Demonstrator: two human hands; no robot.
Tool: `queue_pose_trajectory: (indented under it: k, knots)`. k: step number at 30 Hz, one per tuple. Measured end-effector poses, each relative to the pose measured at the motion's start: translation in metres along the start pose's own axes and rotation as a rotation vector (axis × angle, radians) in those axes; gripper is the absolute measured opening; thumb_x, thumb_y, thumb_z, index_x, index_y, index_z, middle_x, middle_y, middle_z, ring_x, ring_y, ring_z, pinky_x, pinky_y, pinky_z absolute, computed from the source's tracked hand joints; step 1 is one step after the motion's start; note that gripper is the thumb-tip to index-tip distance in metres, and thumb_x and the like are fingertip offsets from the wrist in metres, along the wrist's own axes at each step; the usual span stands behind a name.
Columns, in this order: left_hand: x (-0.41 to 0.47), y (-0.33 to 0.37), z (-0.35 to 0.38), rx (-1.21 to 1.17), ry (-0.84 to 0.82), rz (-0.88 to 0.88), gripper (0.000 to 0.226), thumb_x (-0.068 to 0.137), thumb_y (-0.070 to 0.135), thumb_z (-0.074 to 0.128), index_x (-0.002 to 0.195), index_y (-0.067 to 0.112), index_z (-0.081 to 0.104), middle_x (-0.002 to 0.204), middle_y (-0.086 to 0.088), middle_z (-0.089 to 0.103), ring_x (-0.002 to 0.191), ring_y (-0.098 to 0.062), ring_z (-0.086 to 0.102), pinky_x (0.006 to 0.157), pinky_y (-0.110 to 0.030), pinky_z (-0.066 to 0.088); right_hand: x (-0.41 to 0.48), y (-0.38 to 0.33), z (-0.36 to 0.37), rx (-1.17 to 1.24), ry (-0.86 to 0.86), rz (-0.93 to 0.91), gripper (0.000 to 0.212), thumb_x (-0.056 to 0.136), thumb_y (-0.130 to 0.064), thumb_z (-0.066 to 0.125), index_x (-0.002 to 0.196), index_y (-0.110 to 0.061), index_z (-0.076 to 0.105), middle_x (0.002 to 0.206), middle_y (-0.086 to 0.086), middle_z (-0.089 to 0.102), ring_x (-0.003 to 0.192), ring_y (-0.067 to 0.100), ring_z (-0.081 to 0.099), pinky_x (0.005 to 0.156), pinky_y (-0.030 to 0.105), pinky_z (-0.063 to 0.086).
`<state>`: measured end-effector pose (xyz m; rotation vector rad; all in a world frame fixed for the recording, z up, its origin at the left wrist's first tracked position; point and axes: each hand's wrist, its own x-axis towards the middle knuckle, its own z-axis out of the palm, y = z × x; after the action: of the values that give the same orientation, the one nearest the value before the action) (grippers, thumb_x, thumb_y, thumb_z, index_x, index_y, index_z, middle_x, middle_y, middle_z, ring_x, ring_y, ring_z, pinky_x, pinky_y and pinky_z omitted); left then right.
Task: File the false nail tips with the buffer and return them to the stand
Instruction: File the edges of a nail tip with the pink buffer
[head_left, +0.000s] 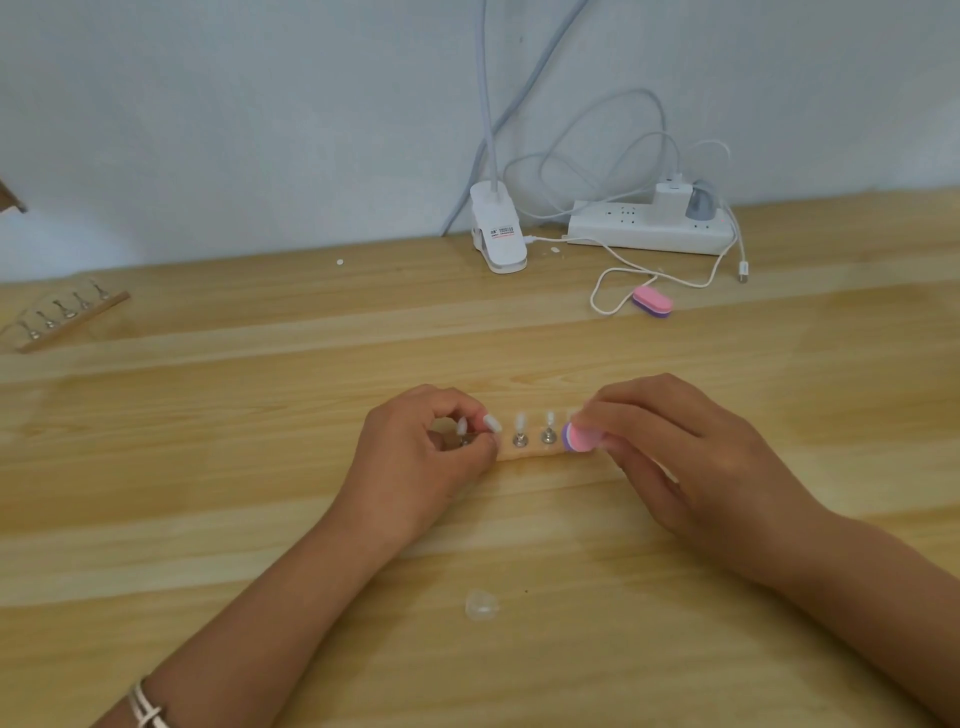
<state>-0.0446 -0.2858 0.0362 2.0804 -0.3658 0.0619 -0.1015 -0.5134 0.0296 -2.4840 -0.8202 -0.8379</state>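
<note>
Pinched between thumb and fingertips, a small metal holder with a false nail tip (97, 427) on it sits in the left hand (421, 457), whose grip is clenched on it right at the left end of the wooden stand (524, 456); a second tip (491, 423) shows just beside those fingers. The stand lies mid-surface, closer to the near edge than the far, and two more tips (521, 420) stand upright on it between the hands. At its right end the right hand (670, 457) grasps the pink-and-purple buffer (581, 437) in its fingertips, touching or almost touching the stand. The judged risk is plain: the tips are tiny and light, so a sideways nudge from either hand, or the buffer brushing a neighbour, could tip a holder or flick a tip off; the stand itself looks light enough to slide if pressed at one end. One loose clear tip (482, 605) already lies near the near edge. Far left, a second stand (67, 317) rests by the left edge; a spare buffer (652, 301) lies toward the far edge. The clip lamp (498, 234) carries a label with red print, too small to read; the power strip (649, 228) shows no legible writing.
</note>
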Motion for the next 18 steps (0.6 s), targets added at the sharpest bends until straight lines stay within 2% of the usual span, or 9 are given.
queue_pose_trajectory:
  k: [3,7,15,18]
  knots:
    - [0.0005,0.0003,0.0011,0.005,-0.002,0.002,0.024,0.073,0.013,0.078,0.066,0.033,0.066,0.082,0.007,0.066,0.038,0.003,0.042,0.044,-0.006,0.029,-0.0003,0.0028,0.0025,-0.013,-0.014,0.063,0.034,0.080,0.021,0.066,0.103,-0.004,0.071,0.104,0.007,0.067,0.090,0.028,0.063,0.079,0.032,0.049]
    - [-0.0002,0.0002,0.0013,-0.008,-0.014,0.002,0.023,0.075,0.011,0.078,0.068,0.030,0.067,0.075,0.009,0.064,0.036,0.002,0.041,0.042,-0.005,0.028,0.0007,0.0068,0.0049,0.040,-0.031,0.106,0.028,0.084,0.016,0.066,0.103,-0.005,0.068,0.103,0.005,0.065,0.091,0.029,0.062,0.082,0.034,0.047]
    - [-0.0010,-0.0016,0.0011,-0.004,-0.016,-0.010,0.018,0.075,0.011,0.078,0.071,0.026,0.069,0.061,0.016,0.058,0.034,0.001,0.040,0.041,-0.005,0.026,0.0005,0.0068,0.0057,0.050,-0.041,0.127,0.031,0.083,0.017,0.067,0.104,-0.006,0.067,0.102,0.001,0.063,0.091,0.026,0.061,0.082,0.033,0.047]
    - [-0.0004,-0.0018,0.0012,0.019,-0.013,0.007,0.018,0.075,0.012,0.078,0.071,0.027,0.068,0.080,0.009,0.066,0.037,0.002,0.042,0.043,-0.006,0.029,0.0010,0.0059,0.0053,0.058,-0.051,0.138,0.031,0.083,0.017,0.067,0.103,-0.006,0.066,0.101,-0.001,0.062,0.091,0.026,0.061,0.081,0.033,0.047]
